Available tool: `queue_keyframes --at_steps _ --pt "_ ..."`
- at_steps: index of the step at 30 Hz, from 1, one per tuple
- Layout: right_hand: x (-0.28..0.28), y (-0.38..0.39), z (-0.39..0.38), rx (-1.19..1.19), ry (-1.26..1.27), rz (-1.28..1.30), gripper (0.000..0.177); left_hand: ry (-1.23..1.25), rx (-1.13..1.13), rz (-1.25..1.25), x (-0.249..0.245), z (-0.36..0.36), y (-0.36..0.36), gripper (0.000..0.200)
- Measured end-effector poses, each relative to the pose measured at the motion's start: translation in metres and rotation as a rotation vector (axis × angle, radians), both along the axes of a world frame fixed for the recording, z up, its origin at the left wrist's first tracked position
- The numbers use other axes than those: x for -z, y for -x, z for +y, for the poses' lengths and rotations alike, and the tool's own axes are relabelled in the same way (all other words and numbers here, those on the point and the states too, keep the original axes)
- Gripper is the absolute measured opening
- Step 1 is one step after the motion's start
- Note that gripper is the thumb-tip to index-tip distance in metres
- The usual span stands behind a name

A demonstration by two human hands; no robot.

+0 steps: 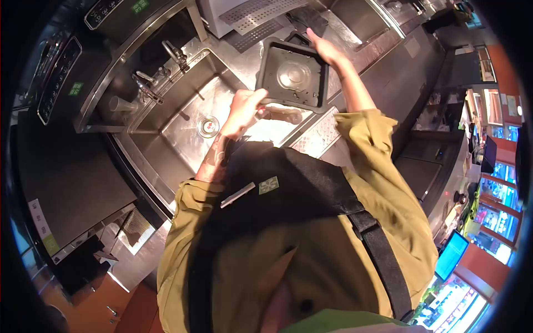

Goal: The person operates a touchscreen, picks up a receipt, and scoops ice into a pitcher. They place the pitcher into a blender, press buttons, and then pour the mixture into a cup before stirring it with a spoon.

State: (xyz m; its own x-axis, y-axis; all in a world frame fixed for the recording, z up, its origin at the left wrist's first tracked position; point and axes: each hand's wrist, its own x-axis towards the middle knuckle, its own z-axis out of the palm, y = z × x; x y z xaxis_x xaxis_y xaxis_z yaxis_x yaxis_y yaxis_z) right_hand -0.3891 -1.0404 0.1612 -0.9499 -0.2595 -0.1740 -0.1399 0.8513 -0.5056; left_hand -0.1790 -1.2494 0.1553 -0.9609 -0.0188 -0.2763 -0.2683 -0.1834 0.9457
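Observation:
A black square tray (272, 65) with raised walls is held up in front of me, beside the sink (186, 89). Its inner bottom looks wet and catches a bright round reflection. My left hand (248, 108) is closed around its near left corner, thumb at the rim. At the far right corner, my right hand (328, 51) grips the edge, its thumb side showing and the other fingers mostly hidden behind the wall.
Two metal taps (175, 54) rise from the back of the sink, with a drain strainer (208, 126) in its floor. A clear cup (119, 104) sits left of the taps. Perforated metal sheets (255, 16) lie beyond the tray. Another sink basin (361, 19) is at the upper right.

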Motion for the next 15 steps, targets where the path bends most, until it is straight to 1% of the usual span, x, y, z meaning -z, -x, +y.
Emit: queue_keyframes --at_steps 1,2,3,4,5,6,8,9,10,11,13,14,15 --pt "-0.035 -0.007 -0.009 0.073 -0.078 -0.041 0.082 -0.017 -0.013 0.028 -0.004 -0.003 0.009 0.033" --pt "-0.05 0.01 -0.005 0.011 -0.084 -0.007 0.081 -0.039 -0.018 0.041 -0.006 -0.004 0.011 0.033" --pt "-0.054 0.013 0.005 -0.038 -0.093 -0.007 0.08 -0.065 -0.008 0.02 -0.003 -0.001 -0.001 0.032" --pt "-0.079 0.004 0.009 0.039 0.029 0.182 0.075 -0.048 0.003 0.003 -0.003 -0.002 0.0 0.031" --pt "-0.118 -0.007 0.011 -0.058 -0.125 0.353 0.067 -0.06 -0.008 0.007 -0.004 -0.001 0.003 0.031" --pt "-0.142 -0.021 0.018 -0.134 -0.01 0.535 0.059 -0.079 -0.029 0.005 -0.003 0.001 0.003 0.031" --pt "-0.167 -0.111 -0.008 -0.145 -0.377 0.758 0.045 -0.089 -0.05 -0.008 0.001 0.004 -0.003 0.031" --pt "-0.171 -0.137 -0.035 -0.146 -0.561 0.872 0.039 -0.08 -0.052 0.0 0.001 0.005 -0.003 0.031" --pt "-0.12 -0.152 -0.065 -0.06 -0.269 0.927 0.053 -0.072 -0.055 0.01 0.002 0.007 -0.002 0.031" --pt "-0.046 -0.166 -0.069 -0.276 0.033 0.595 0.063 -0.068 -0.055 0.006 0.001 0.008 -0.004 0.031" --pt "-0.057 -0.163 -0.071 -0.244 -0.031 0.714 0.064 -0.056 -0.072 0.014 -0.008 0.009 -0.004 0.032" --pt "-0.074 -0.163 -0.058 -0.233 0.011 0.729 0.063 0.055 -0.086 0.011 -0.031 0.016 -0.01 0.033" --pt "-0.105 -0.146 -0.035 -0.244 0.039 0.776 0.063 0.079 -0.061 0.016 -0.009 0.013 -0.006 0.033"
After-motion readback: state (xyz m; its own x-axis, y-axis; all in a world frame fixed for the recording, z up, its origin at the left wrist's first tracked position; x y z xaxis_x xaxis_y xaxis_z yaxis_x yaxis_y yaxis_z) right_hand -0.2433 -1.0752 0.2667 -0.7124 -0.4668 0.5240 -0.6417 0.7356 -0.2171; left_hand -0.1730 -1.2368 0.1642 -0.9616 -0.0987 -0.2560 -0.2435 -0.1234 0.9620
